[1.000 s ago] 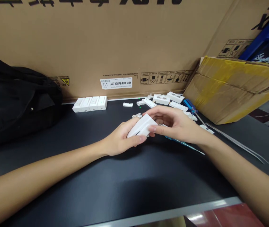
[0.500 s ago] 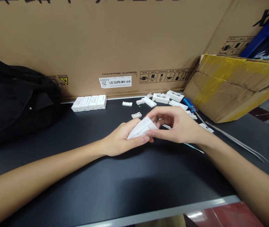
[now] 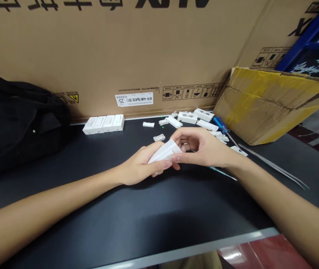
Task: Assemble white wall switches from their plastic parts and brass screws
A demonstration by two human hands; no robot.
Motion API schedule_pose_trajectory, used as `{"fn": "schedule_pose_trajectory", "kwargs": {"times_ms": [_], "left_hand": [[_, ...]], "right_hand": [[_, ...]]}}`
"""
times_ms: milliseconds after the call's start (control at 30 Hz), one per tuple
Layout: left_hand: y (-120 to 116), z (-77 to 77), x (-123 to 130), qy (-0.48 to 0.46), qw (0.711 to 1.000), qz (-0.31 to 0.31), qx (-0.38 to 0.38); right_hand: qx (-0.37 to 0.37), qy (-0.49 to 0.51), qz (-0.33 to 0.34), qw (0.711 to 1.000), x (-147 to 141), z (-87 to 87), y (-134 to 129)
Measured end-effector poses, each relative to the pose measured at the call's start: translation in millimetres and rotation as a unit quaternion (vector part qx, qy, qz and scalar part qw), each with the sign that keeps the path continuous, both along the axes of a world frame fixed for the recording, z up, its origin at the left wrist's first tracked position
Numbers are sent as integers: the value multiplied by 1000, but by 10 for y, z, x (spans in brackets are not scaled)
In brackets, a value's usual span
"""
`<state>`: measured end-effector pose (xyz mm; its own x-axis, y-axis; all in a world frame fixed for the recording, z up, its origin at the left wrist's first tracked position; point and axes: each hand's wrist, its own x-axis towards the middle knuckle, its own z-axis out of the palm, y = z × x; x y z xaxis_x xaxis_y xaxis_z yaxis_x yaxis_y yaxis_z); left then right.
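Note:
Above the middle of the black table, a white plastic casing (image 3: 163, 151) is held tilted between both hands. My left hand (image 3: 141, 164) wraps round its lower left part, thumb along the near side. The thumb and fingers of my right hand (image 3: 200, 147) grip its right end; some of those fingertips are hidden behind it. Just beyond the hands lies a small white plastic piece (image 3: 159, 138). Under my right hand, a thin teal-handled tool (image 3: 222, 172) sticks out on the tabletop.
A row of white casings (image 3: 103, 124) stands at back left by a black bag (image 3: 19, 123). White casing parts (image 3: 187, 117), a blue screwdriver (image 3: 220, 124) and long tweezers (image 3: 274, 164) lie at right, near a taped carton (image 3: 266, 104). A large cardboard box (image 3: 92, 56) walls the back.
The view has shifted slightly, so the scene sits a little further left. Both hands keep hold of the white casing, which is turned slightly.

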<state>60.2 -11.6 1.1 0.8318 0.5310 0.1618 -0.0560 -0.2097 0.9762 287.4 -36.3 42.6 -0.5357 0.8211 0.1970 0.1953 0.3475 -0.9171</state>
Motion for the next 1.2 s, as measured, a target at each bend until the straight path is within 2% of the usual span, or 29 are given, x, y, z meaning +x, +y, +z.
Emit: {"fn": "schedule_pose_trajectory", "kwargs": {"times_ms": [67, 133, 167, 233, 267, 300, 400, 467, 567, 767, 867, 967, 1200], "left_hand": [[2, -9, 4, -15, 1000, -9, -23], [6, -14, 2, -28, 998, -23, -44], [10, -17, -2, -33, 997, -31, -56], [22, -31, -12, -46, 995, -45, -80], [30, -41, -17, -50, 993, -49, -90], [38, -53, -21, -53, 993, -49, -97], [58, -84, -23, -58, 992, -36, -106], [59, -91, -13, -54, 992, -23, -111], [44, -81, 18, -46, 992, -8, -115], [8, -60, 53, -30, 993, -1, -114], [2, -54, 45, -29, 995, -8, -100], [-3, -38, 43, -27, 996, -14, -88], [-15, -8, 56, -20, 997, 8, -76]], "right_hand": [[28, -19, -27, 999, 76, 59, 24], [87, -75, -101, 988, 201, 128, 52], [131, -121, -154, 972, 283, 157, 68], [216, -259, -261, 904, 480, 193, 106], [231, -322, -283, 874, 587, 200, 125], [224, -365, -292, 855, 695, 200, 144], [193, -410, -336, 826, 967, 181, 182], [176, -437, -337, 815, 1064, 166, 199], [161, -474, -299, 812, 1046, 130, 228], [172, -452, -213, 849, 747, -37, 310], [166, -458, -198, 850, 682, -113, 345], [166, -475, -209, 838, 671, -157, 375], [172, -529, -260, 790, 633, -232, 436]]}}
